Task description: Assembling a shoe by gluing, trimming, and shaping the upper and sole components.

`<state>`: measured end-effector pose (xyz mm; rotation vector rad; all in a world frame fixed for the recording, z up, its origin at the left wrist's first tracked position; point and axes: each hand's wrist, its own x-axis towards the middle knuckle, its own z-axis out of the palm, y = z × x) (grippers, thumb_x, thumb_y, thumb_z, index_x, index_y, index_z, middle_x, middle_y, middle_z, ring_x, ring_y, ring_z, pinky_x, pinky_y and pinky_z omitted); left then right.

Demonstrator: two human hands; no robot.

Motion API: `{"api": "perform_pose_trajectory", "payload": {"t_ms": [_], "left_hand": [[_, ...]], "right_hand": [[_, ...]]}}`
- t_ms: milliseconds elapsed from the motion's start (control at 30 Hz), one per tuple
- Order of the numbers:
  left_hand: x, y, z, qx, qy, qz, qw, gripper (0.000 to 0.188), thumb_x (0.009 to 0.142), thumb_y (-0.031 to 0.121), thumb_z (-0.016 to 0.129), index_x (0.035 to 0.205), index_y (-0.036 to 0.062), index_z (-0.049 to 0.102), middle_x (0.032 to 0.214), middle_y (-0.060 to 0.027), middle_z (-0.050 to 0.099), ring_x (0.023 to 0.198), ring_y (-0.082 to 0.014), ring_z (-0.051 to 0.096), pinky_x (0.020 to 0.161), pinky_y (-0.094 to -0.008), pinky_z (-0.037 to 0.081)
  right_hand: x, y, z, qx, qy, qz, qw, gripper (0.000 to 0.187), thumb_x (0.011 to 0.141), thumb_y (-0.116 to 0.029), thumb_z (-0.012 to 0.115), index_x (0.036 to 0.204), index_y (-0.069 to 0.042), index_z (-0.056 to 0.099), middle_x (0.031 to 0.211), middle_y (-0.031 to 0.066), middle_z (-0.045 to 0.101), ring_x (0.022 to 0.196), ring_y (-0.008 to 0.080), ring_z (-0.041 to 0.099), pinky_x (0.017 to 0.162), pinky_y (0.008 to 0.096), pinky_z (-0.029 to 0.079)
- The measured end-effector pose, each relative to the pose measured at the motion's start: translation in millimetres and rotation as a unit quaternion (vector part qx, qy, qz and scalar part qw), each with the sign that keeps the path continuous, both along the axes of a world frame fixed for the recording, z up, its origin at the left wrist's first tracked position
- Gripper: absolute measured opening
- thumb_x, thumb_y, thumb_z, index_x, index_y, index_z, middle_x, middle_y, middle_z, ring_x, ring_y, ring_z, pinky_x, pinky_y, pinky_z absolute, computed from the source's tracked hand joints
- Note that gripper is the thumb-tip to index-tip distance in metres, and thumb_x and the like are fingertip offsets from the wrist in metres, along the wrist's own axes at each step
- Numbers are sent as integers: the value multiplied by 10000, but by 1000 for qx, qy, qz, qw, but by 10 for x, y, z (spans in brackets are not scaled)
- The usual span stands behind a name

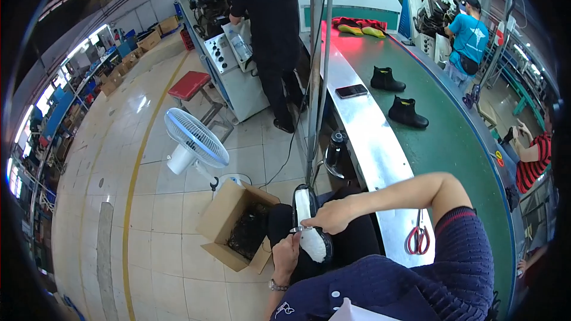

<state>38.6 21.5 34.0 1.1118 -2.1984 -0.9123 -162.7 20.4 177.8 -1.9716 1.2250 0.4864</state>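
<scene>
Across my lap lies a black shoe upper [309, 244] with its white underside turned up. Over its middle is a small silver metal tool [299, 229]; its exact kind is hard to make out. My left hand [286, 255] is closed at the shoe's left edge, its fingertips on the tool. From the right, my right hand [334, 216] reaches over the shoe, fingers curled and fingertips at the tool's other side. What lies inside its curled fingers is hidden.
An open cardboard box [235, 229] holding black scraps stands left of my legs, with a white fan [193, 139] beyond. On my right, red-handled scissors [418, 240] and a phone [351, 91] lie on the metal ledge. Black ankle boots [408, 113] stand on the green conveyor [443, 148]. People work nearby.
</scene>
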Motion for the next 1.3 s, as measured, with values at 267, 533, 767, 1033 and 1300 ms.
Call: {"api": "perform_pose_trajectory", "payload": {"t_ms": [267,533,767,1033,1300], "left_hand": [[-8,59,-1,-65,-46,-29,996,289,939,237,555,735,34,527,670,-177,597,635,-363,609,554,-432,482],[-336,-236,-410,708,488,-36,509,664,965,455,504,1507,167,250,1439,-77,424,1242,-222,482,1012,-387,427],[-532,-138,-274,692,432,4,578,609,937,360,590,1459,177,336,1336,-58,515,1149,-193,540,975,-349,446],[-398,-185,-241,601,406,-59,686,800,925,237,590,1543,199,84,1492,-61,314,1275,-180,419,1036,-317,377],[-389,-339,-173,639,382,-68,665,850,871,136,650,1539,199,129,1384,-34,438,1195,-154,477,988,-310,420]], "right_hand": [[-77,142,-160,-31,0,0,1000,639,873,-237,590,1446,-134,328,879,253,663,823,399,665,708,488,529],[-362,391,-311,-150,-27,-80,985,609,897,-173,578,1450,-251,336,747,170,632,693,328,664,628,435,543],[-224,626,-217,-111,2,-146,983,636,824,-103,603,1419,-165,385,828,183,681,745,354,683,696,435,552],[-150,18,312,-244,-143,-88,955,536,964,-273,494,1461,-232,298,826,202,666,724,381,650,687,468,531],[-456,-141,-169,-292,-19,-83,953,587,974,-320,501,1496,-288,232,555,134,548,502,301,593,519,409,487]]}}
